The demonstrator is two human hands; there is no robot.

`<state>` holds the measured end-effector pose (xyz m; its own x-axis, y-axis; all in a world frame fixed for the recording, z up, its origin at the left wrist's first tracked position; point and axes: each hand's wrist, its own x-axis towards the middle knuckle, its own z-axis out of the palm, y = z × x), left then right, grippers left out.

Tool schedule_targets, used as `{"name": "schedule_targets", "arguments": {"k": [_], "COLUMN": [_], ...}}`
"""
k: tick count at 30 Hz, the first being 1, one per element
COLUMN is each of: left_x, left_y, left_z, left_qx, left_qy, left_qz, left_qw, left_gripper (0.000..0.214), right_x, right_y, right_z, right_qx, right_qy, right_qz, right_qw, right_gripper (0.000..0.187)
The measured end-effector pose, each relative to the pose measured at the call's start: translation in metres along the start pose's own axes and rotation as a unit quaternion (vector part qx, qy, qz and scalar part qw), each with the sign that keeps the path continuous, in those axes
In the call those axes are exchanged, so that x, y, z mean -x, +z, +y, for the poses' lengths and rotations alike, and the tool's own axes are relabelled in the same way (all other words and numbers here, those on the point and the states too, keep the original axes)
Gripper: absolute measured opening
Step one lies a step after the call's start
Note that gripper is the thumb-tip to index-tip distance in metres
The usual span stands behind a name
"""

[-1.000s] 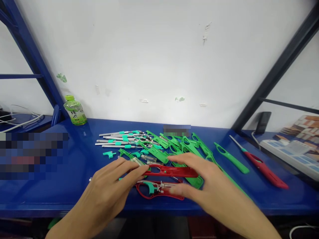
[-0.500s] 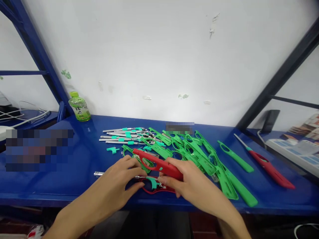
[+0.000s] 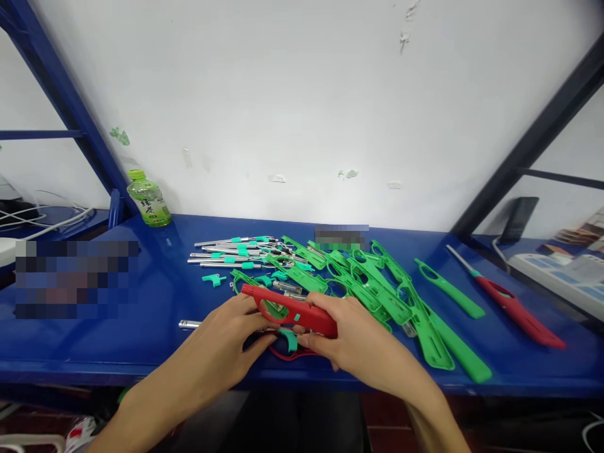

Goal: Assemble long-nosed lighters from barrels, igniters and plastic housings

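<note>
Red plastic takes centre stage near the front edge of the blue table point(image 3: 155, 352), and it's the right hand point(image 3: 349, 330) with the hold! Thumb below, fingers above, it grips the wide end of the upper red shell point(image 3: 302, 314), narrow tip tilted up toward the far left.

Just beneath sits the lower red shell point(image 3: 289, 357), partly covered, a teal trigger point(image 3: 289, 340) showing in its loop, right between the two thumbs. Over on the left side, the left hand point(image 3: 240, 333) has its thumb and fingers curled in toward that pair; whether it pinches anything, I cannot tell, the fingertips being partly hidden. A metal tube point(image 3: 189, 324) pokes out to the left beyond that wrist.

Now the far side: silver rods point(image 3: 221, 255) with teal fittings lie in a loose bunch, a loose teal trigger point(image 3: 214, 279) just nearer. To their right, green shells point(image 3: 387, 296) pile up, overlapping every which way! Further right, one green shell lies apart, and beyond it a red lighter point(image 3: 514, 302) slants, metal nose pointing far left. Far left, against the white wall point(image 3: 283, 94), stands a green-capped bottle point(image 3: 148, 200).
</note>
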<state>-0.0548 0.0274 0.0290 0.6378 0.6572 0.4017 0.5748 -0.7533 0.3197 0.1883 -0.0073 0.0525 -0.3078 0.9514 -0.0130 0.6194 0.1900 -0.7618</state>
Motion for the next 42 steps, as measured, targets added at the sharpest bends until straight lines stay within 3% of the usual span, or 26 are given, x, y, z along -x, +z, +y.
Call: {"name": "schedule_targets", "arguments": {"k": [7, 15, 27, 42], "left_x": [-0.001, -0.002, -0.003, -0.002], "left_y": [0.008, 0.01, 0.01, 0.011], "left_z": [-0.006, -0.004, -0.004, -0.003], "left_qx": [0.016, 0.007, 0.002, 0.001], "left_qy": [-0.021, -0.018, -0.017, -0.065], "left_qz": [0.0, -0.013, 0.003, -0.038], "left_qw": [1.0, 1.0, 1.0, 0.997], "left_gripper": [0.021, 0.017, 0.012, 0.014], "right_x": [-0.004, -0.001, -0.005, -0.005], "right_y": [-0.003, -0.003, -0.002, 0.0], "right_z": [-0.001, -0.004, -0.003, -0.003], "right_qx": [0.007, 0.019, 0.022, 0.053], "right_qy": [0.011, 0.004, 0.008, 0.009], "right_qz": [-0.009, -0.004, -0.004, 0.021], "right_qw": [1.0, 1.0, 1.0, 0.998], "right_gripper": [0.002, 0.017, 0.009, 0.015]}}
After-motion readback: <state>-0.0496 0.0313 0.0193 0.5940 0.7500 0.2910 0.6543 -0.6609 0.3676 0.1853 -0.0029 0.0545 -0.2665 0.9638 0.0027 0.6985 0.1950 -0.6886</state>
